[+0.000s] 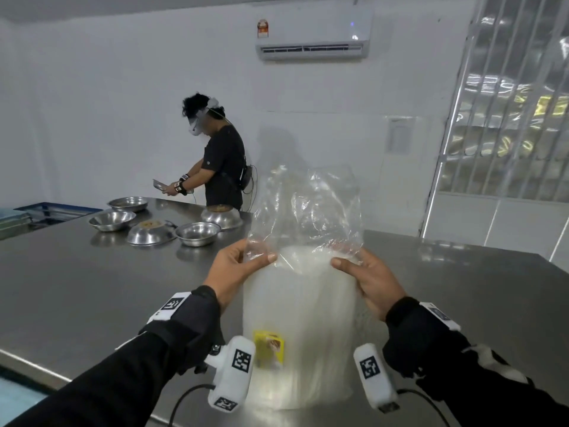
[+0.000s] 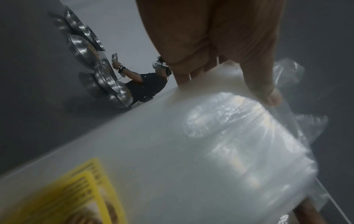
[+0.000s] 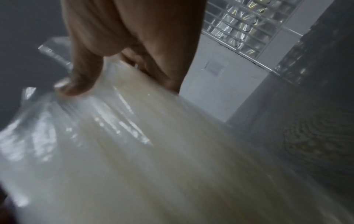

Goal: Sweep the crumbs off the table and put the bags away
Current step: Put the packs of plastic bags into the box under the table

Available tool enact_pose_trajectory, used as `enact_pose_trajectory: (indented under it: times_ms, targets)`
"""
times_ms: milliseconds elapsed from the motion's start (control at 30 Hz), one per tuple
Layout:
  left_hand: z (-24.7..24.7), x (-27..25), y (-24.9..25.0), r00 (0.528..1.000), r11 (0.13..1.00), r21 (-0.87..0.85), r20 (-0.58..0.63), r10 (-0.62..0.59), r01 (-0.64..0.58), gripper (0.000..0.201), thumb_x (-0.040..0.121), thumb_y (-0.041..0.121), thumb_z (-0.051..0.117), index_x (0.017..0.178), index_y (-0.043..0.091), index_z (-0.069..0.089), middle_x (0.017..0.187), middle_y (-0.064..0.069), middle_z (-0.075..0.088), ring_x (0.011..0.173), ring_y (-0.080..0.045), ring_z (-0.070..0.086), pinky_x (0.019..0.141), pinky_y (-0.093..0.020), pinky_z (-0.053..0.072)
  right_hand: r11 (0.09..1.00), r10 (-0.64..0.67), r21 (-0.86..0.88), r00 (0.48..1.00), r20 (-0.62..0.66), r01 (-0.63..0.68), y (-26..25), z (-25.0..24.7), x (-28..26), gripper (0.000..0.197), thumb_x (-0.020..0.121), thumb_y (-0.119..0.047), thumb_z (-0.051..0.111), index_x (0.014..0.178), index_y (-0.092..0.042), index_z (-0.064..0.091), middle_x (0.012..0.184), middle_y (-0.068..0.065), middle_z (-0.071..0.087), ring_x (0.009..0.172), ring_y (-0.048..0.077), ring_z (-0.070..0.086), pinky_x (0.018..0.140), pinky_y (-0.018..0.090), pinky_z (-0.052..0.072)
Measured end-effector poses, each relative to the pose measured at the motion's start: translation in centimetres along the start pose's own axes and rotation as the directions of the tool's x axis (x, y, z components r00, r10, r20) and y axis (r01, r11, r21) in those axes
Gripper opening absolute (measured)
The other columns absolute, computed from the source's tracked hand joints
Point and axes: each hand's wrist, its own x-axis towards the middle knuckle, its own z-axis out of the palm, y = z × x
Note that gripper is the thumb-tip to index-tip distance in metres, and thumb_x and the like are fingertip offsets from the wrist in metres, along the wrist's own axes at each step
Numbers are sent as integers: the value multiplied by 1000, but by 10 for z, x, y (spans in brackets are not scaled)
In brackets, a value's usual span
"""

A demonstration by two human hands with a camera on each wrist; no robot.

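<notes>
A thick stack of clear plastic bags (image 1: 297,328) in a clear outer wrapper stands upright on the steel table (image 1: 92,288), a yellow label (image 1: 268,349) low on its front. The wrapper's loose top (image 1: 304,208) rises above the stack. My left hand (image 1: 237,266) grips the stack's upper left edge, thumb in front. My right hand (image 1: 366,275) grips the upper right edge the same way. The left wrist view shows the left thumb (image 2: 266,91) pressed on the stack (image 2: 191,144), and the right wrist view shows the right thumb (image 3: 76,84) on the plastic (image 3: 134,151). No crumbs show.
Several steel bowls (image 1: 197,233) sit at the table's far left, some upside down. Another person (image 1: 221,161) in black stands behind them holding something. A blue crate (image 1: 55,209) lies at far left. The table's near edge (image 1: 34,366) runs under my left forearm.
</notes>
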Motion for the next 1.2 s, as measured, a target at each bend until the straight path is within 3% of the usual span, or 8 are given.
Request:
enact_pose_trajectory:
  times_ms: [67, 200, 433, 600, 733, 867, 1033, 1200]
  targets:
    - [3, -2, 5, 1000, 1000, -4, -24, 8, -8, 7, 75, 9, 73, 78, 6, 68, 83, -2, 68, 80, -9, 60, 83, -20, 46, 1000, -17, -9, 998, -56, 17, -1, 1, -3, 17, 76, -13, 73, 93, -14, 68, 115, 11, 69, 106, 25, 64, 106, 46, 42]
    - [3, -1, 6, 994, 999, 2, -106, 40, -40, 7, 78, 5, 70, 77, 5, 63, 79, -8, 64, 71, -10, 57, 73, -18, 47, 998, -62, -2, 989, -131, 63, -2, 5, -5, 3, 84, -11, 66, 82, -12, 64, 99, 6, 70, 98, 22, 62, 100, 42, 44]
    - [3, 1, 5, 979, 998, 42, -198, 43, -36, 22, 80, 1, 68, 70, 11, 51, 73, -11, 54, 73, -19, 51, 70, -17, 47, 992, -94, -106, 949, -301, 64, 4, 5, 13, 15, 86, -16, 65, 73, -20, 58, 84, 6, 62, 81, 19, 54, 81, 33, 44]
    - [10, 4, 5, 942, 995, 82, -323, 86, -63, 41, 81, -2, 65, 68, 18, 31, 63, 0, 30, 56, -9, 33, 55, -9, 40, 930, -253, -355, 863, -438, 93, -4, 5, 13, 27, 87, -14, 62, 94, -11, 37, 71, -7, 42, 60, 6, 42, 48, 3, 38]
    - [13, 3, 2, 957, 987, 87, -244, 154, -137, 45, 84, -8, 58, 60, 15, 28, 59, -1, 25, 46, 0, 29, 60, -8, 41, 908, -312, -392, 865, -392, 149, -1, 6, 17, 33, 87, -10, 61, 72, -16, 33, 62, -4, 33, 51, 5, 32, 47, 6, 35]
    - [12, 6, 3, 960, 986, 60, -227, 166, -156, 29, 84, -9, 57, 66, 11, 47, 67, -2, 43, 65, -7, 45, 80, -23, 45, 925, -299, -316, 918, -259, 213, 2, 2, 21, 35, 87, -4, 59, 66, -29, 46, 75, -5, 53, 72, 9, 50, 66, 16, 38]
    - [11, 5, 9, 985, 982, 150, -113, 128, -110, 31, 88, -3, 53, 117, 5, 62, 105, 0, 65, 98, -5, 58, 89, -14, 48, 933, -202, -309, 979, -24, 185, -9, -6, 19, 29, 93, -5, 51, 90, -26, 70, 101, -9, 68, 86, -14, 60, 88, 14, 44]
    - [2, 0, 16, 1000, 935, 355, -28, -4, 14, 35, 86, 23, 61, 119, 9, 62, 118, -2, 60, 109, -11, 54, 86, -10, 39, 877, 53, -480, 992, 118, 11, -16, -19, 13, 40, 87, -26, 62, 126, -17, 58, 127, 0, 60, 121, 14, 54, 108, 33, 38]
